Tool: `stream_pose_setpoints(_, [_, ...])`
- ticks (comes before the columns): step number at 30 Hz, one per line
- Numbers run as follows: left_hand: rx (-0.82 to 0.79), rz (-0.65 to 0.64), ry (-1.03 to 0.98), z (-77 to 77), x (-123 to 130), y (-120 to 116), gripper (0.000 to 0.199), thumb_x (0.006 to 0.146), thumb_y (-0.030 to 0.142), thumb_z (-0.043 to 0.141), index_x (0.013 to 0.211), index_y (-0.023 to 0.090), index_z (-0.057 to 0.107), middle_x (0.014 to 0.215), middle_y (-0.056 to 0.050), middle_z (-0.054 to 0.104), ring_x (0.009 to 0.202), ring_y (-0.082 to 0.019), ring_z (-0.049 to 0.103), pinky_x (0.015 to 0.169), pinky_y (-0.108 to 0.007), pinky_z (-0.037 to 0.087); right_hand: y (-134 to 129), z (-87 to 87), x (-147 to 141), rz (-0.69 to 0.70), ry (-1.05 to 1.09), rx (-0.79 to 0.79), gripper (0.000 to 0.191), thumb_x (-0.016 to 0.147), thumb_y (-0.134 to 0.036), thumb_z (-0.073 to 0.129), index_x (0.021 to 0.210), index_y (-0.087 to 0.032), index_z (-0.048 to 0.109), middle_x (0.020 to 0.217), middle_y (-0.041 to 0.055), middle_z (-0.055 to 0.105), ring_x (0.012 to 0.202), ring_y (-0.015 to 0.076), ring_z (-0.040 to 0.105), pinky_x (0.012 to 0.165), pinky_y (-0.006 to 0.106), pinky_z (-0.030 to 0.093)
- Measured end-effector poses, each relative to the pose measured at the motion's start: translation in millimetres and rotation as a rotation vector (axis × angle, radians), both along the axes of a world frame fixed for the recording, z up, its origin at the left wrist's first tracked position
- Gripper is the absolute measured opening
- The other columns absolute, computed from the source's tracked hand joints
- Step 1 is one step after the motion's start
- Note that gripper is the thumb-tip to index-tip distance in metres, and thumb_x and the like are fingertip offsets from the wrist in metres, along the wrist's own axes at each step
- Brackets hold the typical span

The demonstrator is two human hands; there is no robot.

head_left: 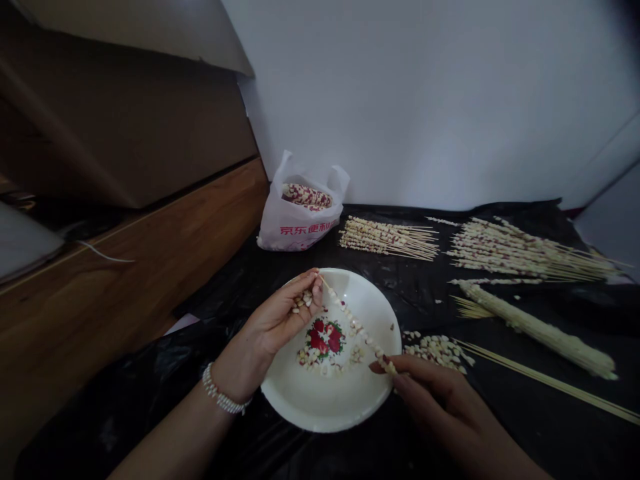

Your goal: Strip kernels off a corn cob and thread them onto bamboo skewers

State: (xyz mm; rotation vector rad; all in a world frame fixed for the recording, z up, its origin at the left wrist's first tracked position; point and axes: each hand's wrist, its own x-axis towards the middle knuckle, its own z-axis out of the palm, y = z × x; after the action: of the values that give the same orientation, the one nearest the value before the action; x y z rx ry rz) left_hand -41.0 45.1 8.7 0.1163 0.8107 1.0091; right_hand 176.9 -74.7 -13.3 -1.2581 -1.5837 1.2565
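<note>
A thin skewer threaded with pale and dark red corn kernels (pixel 356 327) slants over a white bowl (pixel 320 415). My left hand (pixel 287 307) pinches its bare upper tip, and more loose kernels (pixel 302 303) rest in the curled fingers and palm. At the lower end, thumb and fingers of my right hand (pixel 425 387) are closed on the kernel-covered part, at the bowl's right rim. Inside the bowl, scattered kernels (pixel 315 363) lie around a printed red flower pattern.
Behind the bowl stands a white plastic bag (pixel 295 230) with speckled corn cobs. Piles of threaded skewers (pixel 387 239) lie at the back right. A stripped cob (pixel 540 327), bare sticks (pixel 550 381) and a kernel heap (pixel 440 351) rest on black plastic sheeting. A cardboard box (pixel 125 113) stands left.
</note>
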Motion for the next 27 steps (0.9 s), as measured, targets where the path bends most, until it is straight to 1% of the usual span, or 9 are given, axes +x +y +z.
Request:
stream_pose_setpoints(4, [0.029, -0.002, -0.031, -1.1, 0.2, 0.0, 0.016, 0.089, 0.005, 0.056, 0.100, 0.010, 0.066, 0.083, -0.007, 0.068, 0.071, -0.010, 0.068, 0.067, -0.019, 0.058, -1.0, 1.0, -0.3, -0.026, 0.001, 0.002, 0.027, 0.092, -0.039, 0.052, 0.097, -0.027, 0.075, 0.089, 0.0037, 0.075, 0.082, 0.0200, 0.068, 0.073, 0.029, 0.054])
stream_pose_setpoints(7, [0.040, -0.005, -0.021, -0.5, 1.5, -0.1, 0.013, 0.090, 0.006, 0.056, 0.097, 0.009, 0.066, 0.082, -0.007, 0.068, 0.069, -0.010, 0.067, 0.065, -0.019, 0.058, -0.3, 0.7, -0.5, -0.009, -0.005, -0.007, 0.027, 0.093, -0.040, 0.050, 0.094, -0.027, 0.075, 0.087, 0.0029, 0.074, 0.081, 0.0191, 0.067, 0.072, 0.028, 0.053])
stream_pose_setpoints(10, [0.058, -0.017, -0.011, -1.7, 0.9, 0.1, 0.015, 0.088, 0.005, 0.058, 0.098, 0.011, 0.067, 0.083, -0.006, 0.068, 0.069, -0.010, 0.067, 0.065, -0.019, 0.058, -0.6, -0.9, 0.1, 0.020, 0.002, -0.037, 0.029, 0.094, -0.040, 0.049, 0.099, -0.027, 0.074, 0.091, 0.0028, 0.074, 0.086, 0.0195, 0.067, 0.074, 0.029, 0.052])
stream_pose_setpoints(13, [0.072, -0.050, 0.001, -3.7, -0.9, 0.1, 0.017, 0.086, 0.006, 0.061, 0.100, 0.013, 0.068, 0.082, -0.005, 0.068, 0.068, -0.009, 0.065, 0.065, -0.018, 0.057, -2.1, -2.8, 0.9, 0.011, 0.002, -0.051, 0.031, 0.094, -0.041, 0.049, 0.106, -0.028, 0.073, 0.095, 0.0032, 0.074, 0.091, 0.0205, 0.067, 0.077, 0.030, 0.052])
stream_pose_setpoints(18, [0.110, -0.100, 0.029, -5.1, -2.2, -0.3, 0.014, 0.085, 0.008, 0.064, 0.096, 0.015, 0.069, 0.080, -0.003, 0.068, 0.066, -0.008, 0.064, 0.063, -0.017, 0.055, -1.3, -2.3, 0.4, 0.008, -0.001, -0.033, 0.032, 0.093, -0.042, 0.049, 0.105, -0.027, 0.075, 0.094, 0.0040, 0.075, 0.087, 0.0207, 0.067, 0.076, 0.030, 0.053])
stream_pose_setpoints(21, [0.124, -0.118, 0.026, -5.6, -2.5, -0.5, 0.012, 0.083, 0.008, 0.066, 0.094, 0.012, 0.069, 0.080, -0.003, 0.068, 0.068, -0.008, 0.063, 0.065, -0.016, 0.054, -0.4, -1.8, -0.5, 0.009, 0.006, -0.013, 0.031, 0.094, -0.041, 0.049, 0.102, -0.027, 0.075, 0.091, 0.0036, 0.075, 0.083, 0.0198, 0.067, 0.073, 0.029, 0.053])
stream_pose_setpoints(24, [0.117, -0.121, 0.015, -7.6, -4.2, -0.3, 0.014, 0.083, 0.008, 0.067, 0.097, 0.012, 0.069, 0.083, -0.003, 0.068, 0.070, -0.007, 0.063, 0.067, -0.016, 0.053, -1.3, -2.5, -1.0, -0.018, 0.008, 0.001, 0.030, 0.093, -0.041, 0.050, 0.103, -0.028, 0.076, 0.093, 0.0044, 0.076, 0.084, 0.0200, 0.068, 0.073, 0.029, 0.054])
stream_pose_setpoints(27, [0.104, -0.109, 0.003, -9.4, -5.7, 0.2, 0.021, 0.084, 0.007, 0.066, 0.104, 0.012, 0.068, 0.087, -0.004, 0.069, 0.074, -0.008, 0.064, 0.071, -0.016, 0.054, -2.4, -3.3, -0.9, -0.022, 0.006, 0.003, 0.031, 0.093, -0.041, 0.050, 0.106, -0.028, 0.075, 0.096, 0.0048, 0.076, 0.085, 0.0206, 0.069, 0.073, 0.030, 0.054])
